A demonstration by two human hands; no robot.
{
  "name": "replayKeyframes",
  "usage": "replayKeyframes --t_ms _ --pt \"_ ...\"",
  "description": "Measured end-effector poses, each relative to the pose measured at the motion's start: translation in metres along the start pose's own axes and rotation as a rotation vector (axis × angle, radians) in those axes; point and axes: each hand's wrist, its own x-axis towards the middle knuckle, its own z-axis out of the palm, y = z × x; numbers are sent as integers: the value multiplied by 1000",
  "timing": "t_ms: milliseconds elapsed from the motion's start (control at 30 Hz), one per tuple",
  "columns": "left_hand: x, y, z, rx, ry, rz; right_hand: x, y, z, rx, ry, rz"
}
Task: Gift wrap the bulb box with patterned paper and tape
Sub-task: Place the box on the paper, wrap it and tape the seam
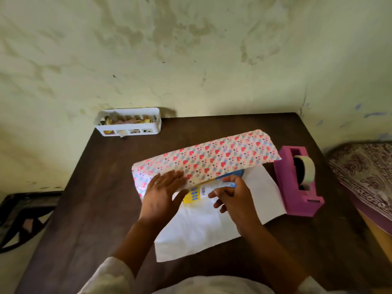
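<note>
1. Bulb box (200, 190), yellow and blue print, lies mid-table on the white inner side of the heart-patterned wrapping paper (212, 158); far half of the sheet is folded over it, only the box's near edge shows
2. Left hand (163, 194) lies flat, fingers straight, pressing the folded paper flap down at the box's left end
3. Right hand (233, 196) has fingers curled, pinching the near edge of the box, just under the flap's edge
4. White underside of the paper spreads toward the person on the dark wooden table (101, 209)
5. Pink tape dispenser (297, 183) with a tape roll stands just right of the paper
6. White slotted basket (128, 122) with scraps sits at the far left table corner, against the wall
</note>
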Motion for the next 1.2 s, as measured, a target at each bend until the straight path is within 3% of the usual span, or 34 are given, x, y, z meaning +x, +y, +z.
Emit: replayKeyframes --t_ms 333,933,1100,1200 --pt "-3 -25 12 -179 10 51 6 3 48 14 77 50" --pt "-2 -24 19 -248 72 59 15 11 70 -21 249 3" --pt "-3 -25 19 -245 79 58 20 22 78 -159 340 -23" --pt "-4 -25 19 -247 87 56 23 26 80 -80 377 30"
